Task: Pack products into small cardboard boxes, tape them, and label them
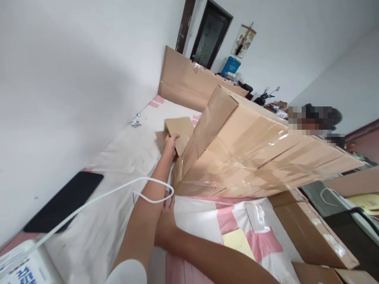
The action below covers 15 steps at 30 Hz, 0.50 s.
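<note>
My left hand (170, 145) reaches forward along the inner side of the taped cardboard panel. It is closed on the near edge of a folded brown cardboard piece (184, 128), perhaps a small box with a flap. The tall cardboard panel (227, 134), patched with clear tape, leans just right of that piece. My right hand (166, 217) is low, by the panel's bottom left corner, beneath my left forearm. Its fingers are partly hidden by the forearm and a white cable (118, 184), so their grip is unclear.
A pink and white cloth (204, 215) covers the surface. A black flat pad (63, 203) lies by the wall, with a white box (28, 266) nearer. More cardboard stands behind (183, 81) and at right (310, 228). A yellow paper (238, 242) lies in front. A person (314, 118) is beyond the panel.
</note>
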Tool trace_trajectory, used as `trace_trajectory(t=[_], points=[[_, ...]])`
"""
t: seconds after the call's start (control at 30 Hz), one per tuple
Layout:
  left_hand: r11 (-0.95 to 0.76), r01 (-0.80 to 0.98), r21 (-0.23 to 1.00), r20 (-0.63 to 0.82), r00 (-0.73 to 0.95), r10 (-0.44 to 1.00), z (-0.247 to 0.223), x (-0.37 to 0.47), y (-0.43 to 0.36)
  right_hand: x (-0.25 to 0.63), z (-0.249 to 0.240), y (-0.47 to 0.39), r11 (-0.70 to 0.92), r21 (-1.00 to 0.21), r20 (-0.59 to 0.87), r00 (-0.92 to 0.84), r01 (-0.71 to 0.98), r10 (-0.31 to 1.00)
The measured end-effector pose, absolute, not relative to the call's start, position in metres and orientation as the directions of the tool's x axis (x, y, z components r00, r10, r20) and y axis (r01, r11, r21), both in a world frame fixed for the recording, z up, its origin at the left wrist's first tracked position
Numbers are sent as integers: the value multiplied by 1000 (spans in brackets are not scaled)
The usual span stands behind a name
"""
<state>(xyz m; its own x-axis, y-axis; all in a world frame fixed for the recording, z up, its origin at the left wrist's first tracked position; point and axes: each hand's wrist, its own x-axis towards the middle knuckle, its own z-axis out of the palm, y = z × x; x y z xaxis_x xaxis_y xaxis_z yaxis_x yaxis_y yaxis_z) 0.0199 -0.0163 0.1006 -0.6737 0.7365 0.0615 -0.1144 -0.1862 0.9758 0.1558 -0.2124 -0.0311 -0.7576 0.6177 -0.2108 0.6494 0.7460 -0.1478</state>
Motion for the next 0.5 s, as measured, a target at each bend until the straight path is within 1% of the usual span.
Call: trace_trajectory(t=[0.07, 0.13, 0.17, 0.2, 0.23, 0.27, 0.3, 0.37, 0.4, 0.43, 0.5], points=[[-234, -127, 964, 59, -755, 653, 98, -11, -23, 155, -28, -214, 720, -168, -176, -739, 673, 650], [-267, 0, 964, 152, -822, 549, 101, -41, -48, 155, -27, -216, 694, -195, -125, -719, 693, 684], [-232, 137, 963, 238, -833, 499, 105, -53, -67, 155, -27, -217, 684, -201, -104, -709, 702, 697], [-131, 303, 944, 328, -811, 484, 109, -62, -89, 155, -27, -217, 677, -200, -94, -701, 709, 707], [38, 440, 897, 357, -773, 525, 114, -67, -113, 154, -27, -218, 673, -192, -93, -696, 714, 712], [215, 533, 818, 333, -745, 579, 118, -68, -137, 154, -27, -218, 674, -182, -98, -695, 716, 712], [349, 608, 713, 289, -709, 643, 122, -66, -159, 153, -27, -218, 672, -171, -103, -692, 720, 715], [512, 679, 526, 165, -672, 722, 126, -57, -193, 151, -27, -219, 670, -149, -107, -686, 727, 720], [553, 689, 469, 90, -660, 746, 125, -52, -203, 150, -26, -219, 671, -136, -105, -684, 729, 722], [577, 688, 440, 18, -650, 760, 124, -47, -209, 149, -26, -219, 673, -121, -103, -683, 730, 723], [580, 685, 440, -78, -615, 785, 118, -40, -212, 147, -26, -219, 679, -85, -102, -684, 729, 722]])
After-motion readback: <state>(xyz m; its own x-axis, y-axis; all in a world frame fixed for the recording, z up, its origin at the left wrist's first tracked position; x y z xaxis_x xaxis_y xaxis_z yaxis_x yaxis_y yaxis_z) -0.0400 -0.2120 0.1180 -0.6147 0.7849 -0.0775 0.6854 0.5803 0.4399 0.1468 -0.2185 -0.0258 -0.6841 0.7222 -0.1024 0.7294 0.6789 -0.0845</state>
